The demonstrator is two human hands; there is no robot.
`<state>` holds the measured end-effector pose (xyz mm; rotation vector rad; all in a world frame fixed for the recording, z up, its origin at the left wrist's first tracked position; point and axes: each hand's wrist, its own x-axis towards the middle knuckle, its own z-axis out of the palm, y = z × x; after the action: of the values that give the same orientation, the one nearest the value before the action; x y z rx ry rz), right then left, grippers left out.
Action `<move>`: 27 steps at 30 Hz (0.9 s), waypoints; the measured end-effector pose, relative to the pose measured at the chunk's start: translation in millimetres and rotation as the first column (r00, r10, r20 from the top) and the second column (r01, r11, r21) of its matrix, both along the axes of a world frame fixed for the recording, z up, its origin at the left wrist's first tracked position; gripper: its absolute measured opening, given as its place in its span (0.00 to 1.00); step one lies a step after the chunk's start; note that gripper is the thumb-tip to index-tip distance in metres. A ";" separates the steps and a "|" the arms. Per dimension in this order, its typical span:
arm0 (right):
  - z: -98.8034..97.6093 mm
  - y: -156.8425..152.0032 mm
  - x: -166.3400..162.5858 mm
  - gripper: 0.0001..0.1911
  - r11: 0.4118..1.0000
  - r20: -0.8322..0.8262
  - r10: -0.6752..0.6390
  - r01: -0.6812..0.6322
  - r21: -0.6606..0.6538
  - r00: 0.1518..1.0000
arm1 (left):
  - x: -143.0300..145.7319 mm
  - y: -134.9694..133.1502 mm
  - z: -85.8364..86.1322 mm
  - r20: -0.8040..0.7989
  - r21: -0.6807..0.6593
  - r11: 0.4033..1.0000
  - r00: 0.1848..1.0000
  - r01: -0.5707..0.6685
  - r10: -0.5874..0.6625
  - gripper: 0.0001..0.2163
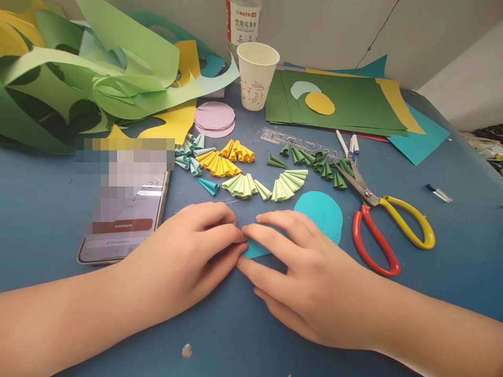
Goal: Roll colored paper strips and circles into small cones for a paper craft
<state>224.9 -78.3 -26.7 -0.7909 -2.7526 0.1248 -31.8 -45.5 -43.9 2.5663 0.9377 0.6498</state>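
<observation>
At lower centre, the left hand [196, 246] and right hand [310, 272] are pressing curled fingertips onto a teal paper piece [255, 247], seemingly folding it into a cone; next comes a careful, tight roll. Finished cones [243, 186] are lying above.

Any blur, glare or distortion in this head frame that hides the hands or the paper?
Head view: evenly lit and sharp; both hands, left hand and right hand, read clearly on the teal paper piece. Only the phone is partly pixelated. Table edge curves slightly from the lens.
</observation>
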 end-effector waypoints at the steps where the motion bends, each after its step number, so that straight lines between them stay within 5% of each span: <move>1: -0.3 -0.6 -0.8 0.16 1.000 0.004 -0.006 0.006 -0.002 1.000 | 0.1 0.2 0.1 0.000 0.001 1.000 1.000 -0.001 0.001 0.08; 8: 7.2 0.5 5.9 0.06 0.995 -0.013 -0.075 0.076 0.072 0.997 | -0.7 0.6 -1.2 0.001 0.000 1.000 1.000 -0.001 0.001 0.06; 13: 8.3 0.1 11.4 0.14 0.981 -0.018 -0.163 0.164 0.102 0.986 | -0.5 0.0 -1.2 -0.007 -0.006 1.000 1.000 -0.002 0.002 0.06; 27: -0.3 -3.4 -2.4 0.08 0.999 0.006 -0.008 0.008 0.032 1.000 | -0.1 -0.2 -0.2 -0.020 -0.036 0.999 1.000 0.000 -0.001 0.07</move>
<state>222.5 -81.7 -27.1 -0.7947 -2.7497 0.0775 -32.0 -45.7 -44.1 2.5457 0.9468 0.6029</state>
